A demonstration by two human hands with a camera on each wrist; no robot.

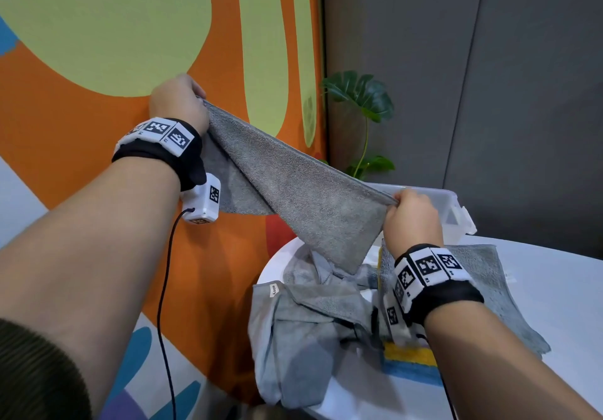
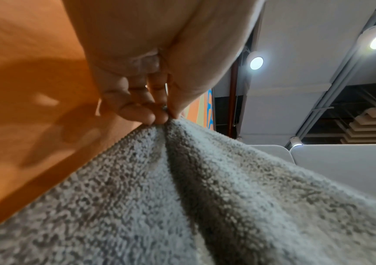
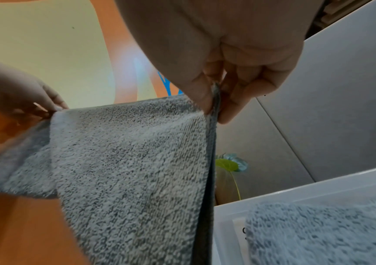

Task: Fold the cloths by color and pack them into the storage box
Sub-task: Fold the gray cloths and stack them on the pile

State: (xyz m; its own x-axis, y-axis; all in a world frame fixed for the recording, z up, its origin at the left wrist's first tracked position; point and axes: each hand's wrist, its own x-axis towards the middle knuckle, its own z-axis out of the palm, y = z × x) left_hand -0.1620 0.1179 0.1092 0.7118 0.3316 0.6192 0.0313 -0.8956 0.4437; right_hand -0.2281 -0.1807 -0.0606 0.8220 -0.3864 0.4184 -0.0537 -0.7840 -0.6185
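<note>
Spanning mid-frame, grey cloth (image 1: 293,184) hangs taut, long edge sloping down-right toward storage box (image 1: 456,204) (right of centre). Right hand (image 1: 412,220), nearer the box, pinches one corner; left hand (image 1: 179,103) pinches the other.

No readable words or brand names anywhere. Square black-and-white coded markers on the white left wristband (image 1: 163,132), on the white camera unit (image 1: 204,202) under that wrist and on the right wristband (image 1: 427,268), with tiny digits beside them too small to read. Small white tag (image 1: 273,290) on a grey cloth (image 1: 303,338), print illegible.
</note>
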